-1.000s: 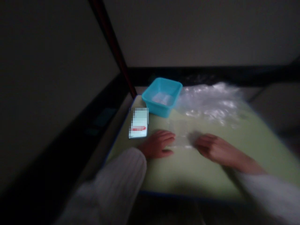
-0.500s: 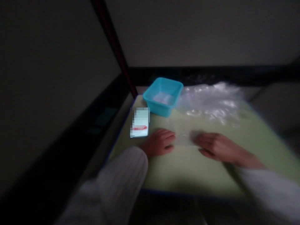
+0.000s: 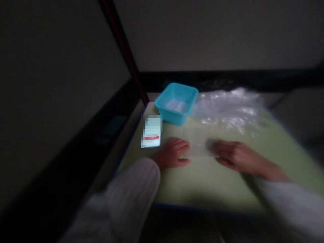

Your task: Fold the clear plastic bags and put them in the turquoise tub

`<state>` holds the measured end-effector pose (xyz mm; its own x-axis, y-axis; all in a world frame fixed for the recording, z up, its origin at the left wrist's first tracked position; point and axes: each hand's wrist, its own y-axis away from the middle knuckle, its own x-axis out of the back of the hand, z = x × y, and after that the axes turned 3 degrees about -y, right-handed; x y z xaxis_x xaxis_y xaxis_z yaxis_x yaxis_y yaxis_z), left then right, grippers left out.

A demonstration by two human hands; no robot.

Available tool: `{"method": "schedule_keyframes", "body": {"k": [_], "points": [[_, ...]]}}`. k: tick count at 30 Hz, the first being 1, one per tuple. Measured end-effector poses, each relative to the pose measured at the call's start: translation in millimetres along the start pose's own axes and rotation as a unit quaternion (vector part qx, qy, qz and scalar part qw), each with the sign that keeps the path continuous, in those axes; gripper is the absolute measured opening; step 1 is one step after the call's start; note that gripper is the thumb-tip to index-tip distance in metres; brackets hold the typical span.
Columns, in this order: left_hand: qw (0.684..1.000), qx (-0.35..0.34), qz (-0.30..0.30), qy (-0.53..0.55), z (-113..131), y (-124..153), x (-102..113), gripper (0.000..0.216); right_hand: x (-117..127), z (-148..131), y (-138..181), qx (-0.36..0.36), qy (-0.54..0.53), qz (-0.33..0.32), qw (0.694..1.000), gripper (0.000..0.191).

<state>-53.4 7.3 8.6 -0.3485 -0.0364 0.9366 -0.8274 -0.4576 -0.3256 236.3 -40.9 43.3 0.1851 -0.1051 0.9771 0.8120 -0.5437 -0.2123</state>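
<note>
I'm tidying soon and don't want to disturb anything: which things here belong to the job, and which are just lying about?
Job, as far as I can judge:
clear sheet, between left hand and right hand
plastic pile, probably
tub, perhaps, with pale contents

Apparently lying about:
phone, screen lit, untouched

An indoor room, dim, whether home or workroom I cannot tell: a plain wall [image 3: 222, 37] across the top, a dark red post [image 3: 124, 50] at upper left, a green table [image 3: 187, 185] at centre bearing a tub [image 3: 172, 116] and clear plastic [image 3: 227, 108].
</note>
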Motion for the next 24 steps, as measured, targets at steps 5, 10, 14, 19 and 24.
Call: {"method": "schedule_keyframes", "body": {"k": [5,10,14,19,24], "points": [[1.000,-0.005,0.001,-0.002,0.4,-0.4,0.6,0.037,-9.7,-2.5,0.2,0.016,0.049,-0.002,0.999,0.022],[1.000,0.002,0.006,-0.006,1.0,0.4,0.3,0.037,-5.8,-5.1,-0.5,0.002,0.002,0.014,1.000,0.019],[1.000,-0.002,0.022,-0.001,0.9,0.6,-1.5,0.036,5.0,-4.9,-0.6,-0.077,-0.137,0.063,0.986,0.024],[0.999,-0.008,0.030,-0.020,1.8,-1.5,-0.6,0.025,3.2,-1.2,0.9,-0.118,-0.185,0.085,0.972,0.022],[0.999,-0.010,0.028,-0.023,2.9,-2.0,1.0,0.026,-5.0,0.7,-0.5,-0.078,-0.142,0.091,0.983,0.024]]}}
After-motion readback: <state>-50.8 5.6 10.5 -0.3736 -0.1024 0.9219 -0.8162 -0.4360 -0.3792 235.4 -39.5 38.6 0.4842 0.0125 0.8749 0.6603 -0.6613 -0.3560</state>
